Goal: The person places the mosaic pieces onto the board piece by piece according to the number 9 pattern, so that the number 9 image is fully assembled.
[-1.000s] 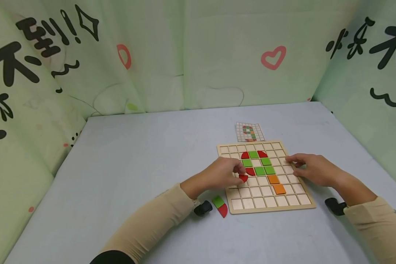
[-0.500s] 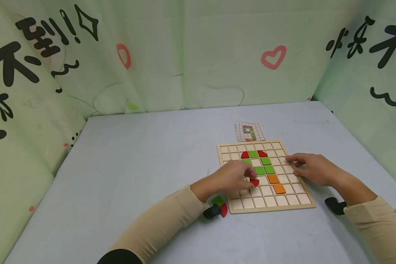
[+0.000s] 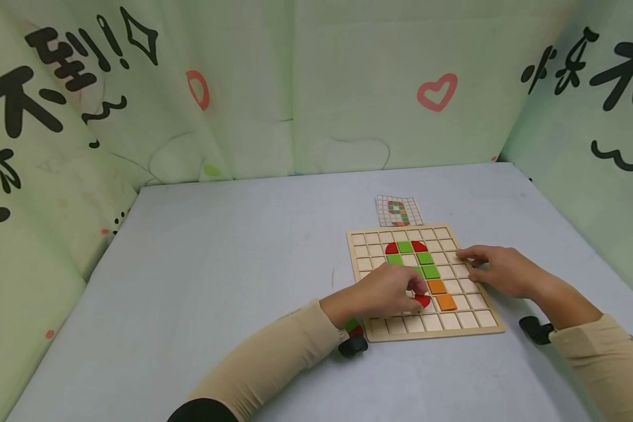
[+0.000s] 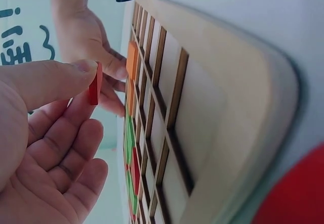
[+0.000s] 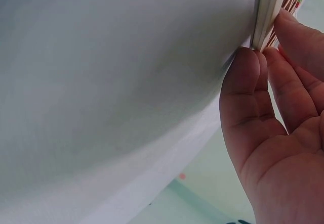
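My left hand (image 3: pixel 387 291) pinches a red rounded tile (image 3: pixel 423 300) between thumb and forefinger, just above the lower part of a wooden grid board (image 3: pixel 438 336). In the left wrist view the tile (image 4: pixel 96 85) stands on edge, apart from the board. Green, red and orange tiles lie in the board's cells, among them a lower orange tile (image 3: pixel 446 302) right of the held one. Part of the pattern is hidden behind the left hand. At the board's right edge, my right hand (image 3: pixel 506 271) grips the rim, its thumb (image 5: pixel 298 39) on top and fingers against the side.
Beyond the board lies a small printed card (image 3: pixel 399 210) with a coloured grid pattern. A loose green tile (image 3: pixel 352 325) and a red tile (image 3: pixel 356 332) sit by the board's left edge, partly behind the left wrist's black camera (image 3: pixel 353 347). Printed curtains surround the white table (image 3: pixel 232 246).
The left hand has carried the red tile rightward and towards the near side across the board. The right hand and the board have stayed in place.
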Tool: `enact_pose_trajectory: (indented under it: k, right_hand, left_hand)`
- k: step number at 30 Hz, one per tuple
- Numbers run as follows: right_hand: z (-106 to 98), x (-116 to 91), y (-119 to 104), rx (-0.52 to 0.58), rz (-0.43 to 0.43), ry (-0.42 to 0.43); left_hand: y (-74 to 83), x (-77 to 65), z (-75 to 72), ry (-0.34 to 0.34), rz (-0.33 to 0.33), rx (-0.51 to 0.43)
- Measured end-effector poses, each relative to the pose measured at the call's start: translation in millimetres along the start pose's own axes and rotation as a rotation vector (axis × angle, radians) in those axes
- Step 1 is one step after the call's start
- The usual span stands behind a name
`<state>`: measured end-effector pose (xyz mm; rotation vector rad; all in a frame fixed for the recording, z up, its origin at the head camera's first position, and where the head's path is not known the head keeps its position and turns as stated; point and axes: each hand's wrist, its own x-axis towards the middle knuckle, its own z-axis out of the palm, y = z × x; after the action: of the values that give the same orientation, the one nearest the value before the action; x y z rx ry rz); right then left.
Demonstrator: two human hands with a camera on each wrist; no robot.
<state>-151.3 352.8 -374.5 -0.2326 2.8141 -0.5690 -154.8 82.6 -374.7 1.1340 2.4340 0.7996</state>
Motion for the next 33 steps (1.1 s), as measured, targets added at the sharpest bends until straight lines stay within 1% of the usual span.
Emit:
enact_pose_trajectory:
  k: [7, 15, 20, 26, 33]
  right_hand:
    - [0.4, 0.4, 0.3, -0.001, 0.002, 0.000]
    - [0.4, 0.8, 2.1, 0.007, -0.011, 0.004]
    - [0.5, 0.7, 2.1, 0.011, -0.008, 0.005]
    - [0.4, 0.2, 1.0, 0.014, -0.015, 0.011]
    - [0.1, -0.3, 1.5, 0.012, -0.022, 0.014]
  left_hand:
    - [4.6, 2.3, 3.7, 0.013, 0.018, 0.030]
    - [11.5, 8.7, 10.3, 0.016, -0.005, 0.058]
    - [18.5, 11.0, 14.4, 0.007, -0.023, 0.055]
    - [22.4, 13.3, 20.3, 0.010, -0.015, 0.062]
    - [26.7, 16.0, 27.7, -0.004, -0.047, 0.048]
